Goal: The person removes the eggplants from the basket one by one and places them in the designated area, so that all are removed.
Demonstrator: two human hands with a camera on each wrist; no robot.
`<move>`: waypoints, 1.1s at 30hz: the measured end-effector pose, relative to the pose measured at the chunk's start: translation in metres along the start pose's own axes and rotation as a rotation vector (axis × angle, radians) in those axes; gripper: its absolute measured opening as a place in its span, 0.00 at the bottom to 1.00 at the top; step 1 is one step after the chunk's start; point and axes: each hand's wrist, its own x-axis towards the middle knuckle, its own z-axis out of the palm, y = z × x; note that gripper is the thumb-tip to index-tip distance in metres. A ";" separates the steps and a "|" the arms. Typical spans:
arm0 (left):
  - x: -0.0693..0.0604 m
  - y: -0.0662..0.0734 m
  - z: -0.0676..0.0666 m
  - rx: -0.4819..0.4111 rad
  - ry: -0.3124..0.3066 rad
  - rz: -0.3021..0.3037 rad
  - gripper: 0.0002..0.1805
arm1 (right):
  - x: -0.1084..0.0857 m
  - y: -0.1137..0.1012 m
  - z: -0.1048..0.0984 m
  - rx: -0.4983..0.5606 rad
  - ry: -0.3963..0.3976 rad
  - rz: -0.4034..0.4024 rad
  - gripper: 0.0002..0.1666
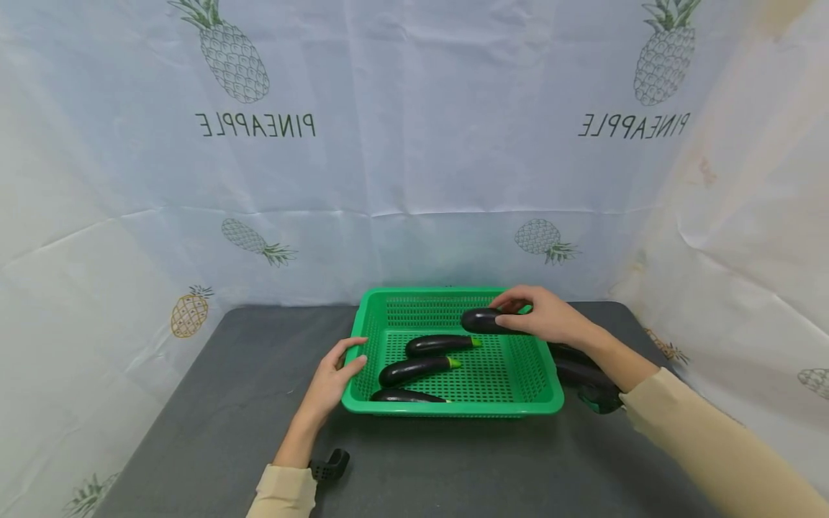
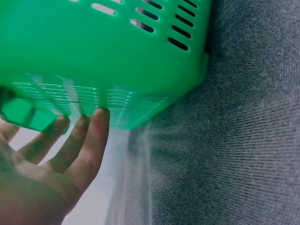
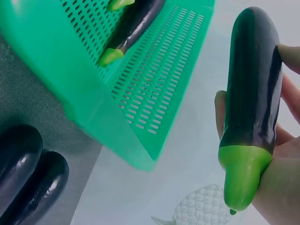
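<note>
A green perforated plastic basket [image 1: 453, 409] stands on the dark table. Inside lie three dark purple eggplants, such as the middle eggplant [image 1: 414, 371], stalk ends to the right. Over the basket's right rear part, my right hand [image 1: 544, 316] grips another eggplant [image 3: 253, 93] between thumb and fingers. Its green stalk end shows in the right wrist view, apart from the basket. My left hand [image 1: 329, 381] is at the basket's left rim, and in the left wrist view its fairly straight fingers [image 2: 89, 145] touch the outer wall.
More eggplants [image 3: 47, 187] lie on the table beside the basket's right side, partly hidden by my right forearm in the head view. A white curtain [image 1: 414, 158] printed with pineapples hangs behind the grey-black table [image 1: 259, 403] and along both sides.
</note>
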 end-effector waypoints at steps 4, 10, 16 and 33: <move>0.000 0.000 0.000 0.003 -0.001 0.005 0.25 | -0.011 0.000 -0.005 -0.002 0.023 -0.012 0.20; 0.000 0.000 0.000 0.008 0.000 0.003 0.25 | -0.027 0.004 -0.013 0.018 0.052 -0.026 0.20; 0.000 0.000 0.000 0.010 -0.003 0.000 0.25 | -0.040 0.013 -0.016 0.002 0.092 -0.033 0.18; 0.001 0.000 0.000 0.004 0.001 0.006 0.24 | -0.082 0.038 -0.022 -0.030 0.213 -0.025 0.17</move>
